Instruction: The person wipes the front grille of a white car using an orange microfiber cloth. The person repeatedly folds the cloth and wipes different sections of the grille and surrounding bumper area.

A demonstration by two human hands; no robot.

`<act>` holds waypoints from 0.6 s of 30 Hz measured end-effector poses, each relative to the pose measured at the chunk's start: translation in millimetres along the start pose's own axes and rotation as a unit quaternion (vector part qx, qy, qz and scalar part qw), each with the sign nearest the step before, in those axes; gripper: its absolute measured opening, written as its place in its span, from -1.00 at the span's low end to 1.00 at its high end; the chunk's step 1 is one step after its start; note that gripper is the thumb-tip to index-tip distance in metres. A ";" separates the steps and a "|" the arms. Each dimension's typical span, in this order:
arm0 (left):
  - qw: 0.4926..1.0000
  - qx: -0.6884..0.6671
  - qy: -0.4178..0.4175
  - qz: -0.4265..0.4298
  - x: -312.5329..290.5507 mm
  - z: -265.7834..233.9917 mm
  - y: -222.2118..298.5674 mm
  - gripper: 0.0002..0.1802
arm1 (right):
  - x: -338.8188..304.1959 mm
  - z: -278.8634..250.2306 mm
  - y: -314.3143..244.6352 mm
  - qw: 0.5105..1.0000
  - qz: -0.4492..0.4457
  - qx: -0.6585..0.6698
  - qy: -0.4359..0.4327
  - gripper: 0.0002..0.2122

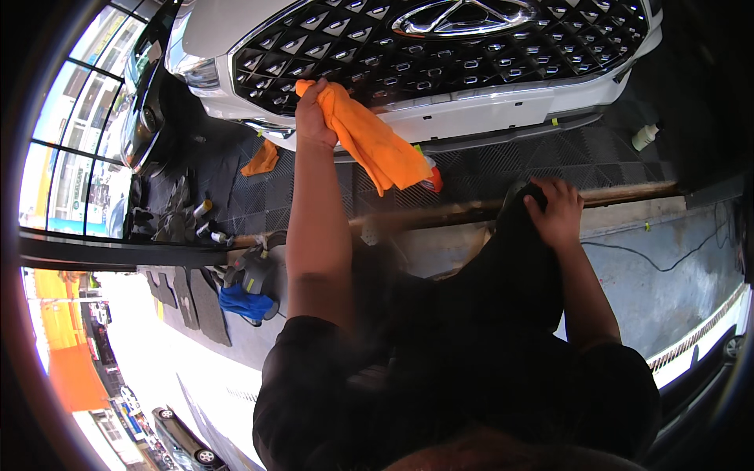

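Note:
My left hand (pixel 312 118) is closed round an orange cloth (pixel 369 141), which hangs down to the right from my fist. Just beyond it is the black grille (pixel 345 55) of a white car, patterned with small chrome pieces; I cannot tell whether hand or cloth touches it. A large chrome emblem (pixel 463 17) sits in the upper middle of the grille. My right hand (pixel 554 212) rests on my dark-clothed knee (pixel 514 235), its fingers apart and holding nothing. Partly behind the cloth's lower end stands a bottle with red on it (pixel 433 179).
A second orange cloth (pixel 261 158) lies on the dark tiled floor (pixel 314 184) by the bumper. At the right stands a pale bottle (pixel 645 137). A dark car (pixel 145 118) is at the left. Behind me are a machine with a blue cloth (pixel 247 302) and grey mats (pixel 192 302).

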State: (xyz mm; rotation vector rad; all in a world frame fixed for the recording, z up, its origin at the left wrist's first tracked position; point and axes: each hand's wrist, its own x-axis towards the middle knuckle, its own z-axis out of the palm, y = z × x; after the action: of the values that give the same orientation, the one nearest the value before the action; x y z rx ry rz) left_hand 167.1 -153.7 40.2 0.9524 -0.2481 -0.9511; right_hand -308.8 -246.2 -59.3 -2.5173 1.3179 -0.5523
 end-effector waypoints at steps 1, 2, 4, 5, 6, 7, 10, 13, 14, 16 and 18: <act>1.000 0.010 -0.001 -0.008 2.7 -2.6 -1.0 -0.79 | -0.9 -0.5 -2.4 1.000 0.000 0.003 -0.004 -0.61; 0.999 0.017 0.029 0.018 1.9 -3.5 -10.1 -0.78 | 0.6 -0.8 -5.0 1.000 0.000 0.005 -0.004 -0.61; 0.993 0.030 0.086 0.071 -1.0 2.5 -38.8 -0.77 | 2.0 -2.6 -7.3 1.000 0.005 0.008 -0.003 -0.61; 0.984 0.087 0.121 0.095 -15.9 17.2 -43.1 -0.74 | 0.0 -3.7 -6.6 1.000 0.013 0.011 -0.002 -0.61; 0.986 0.092 0.101 0.091 -15.1 16.7 -37.3 -0.73 | 0.1 -3.7 -6.1 1.000 0.020 0.013 -0.001 -0.61; 0.988 0.096 0.082 0.086 -15.8 13.6 -30.8 -0.72 | 0.6 -3.0 -5.8 1.000 0.022 0.013 -0.003 -0.61; 0.998 0.044 0.037 0.021 -7.7 6.7 -5.7 -0.76 | -1.5 -4.3 2.4 1.000 0.020 0.001 -0.011 -0.60; 0.986 0.110 0.105 0.075 -5.1 18.4 -23.1 -0.72 | -1.5 -1.3 6.2 1.000 0.012 -0.001 -0.006 -0.60; 0.979 0.131 0.117 0.103 -7.4 20.1 -37.9 -0.67 | -1.2 -1.9 3.1 1.000 0.016 -0.001 -0.006 -0.60; 0.970 0.172 0.110 0.131 -15.6 14.5 -50.7 -0.62 | -1.4 -2.5 0.1 1.000 0.017 -0.009 -0.003 -0.61; 0.966 0.212 0.069 0.131 -29.1 4.5 -58.9 -0.61 | -1.9 -2.1 -0.2 1.000 0.013 -0.027 0.004 -0.62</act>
State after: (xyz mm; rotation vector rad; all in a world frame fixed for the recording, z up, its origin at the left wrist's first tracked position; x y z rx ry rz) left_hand 113.3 -147.0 2.8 1.3363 -0.4603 -0.5922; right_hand -310.5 -244.5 -57.8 -2.5388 1.3839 -0.5284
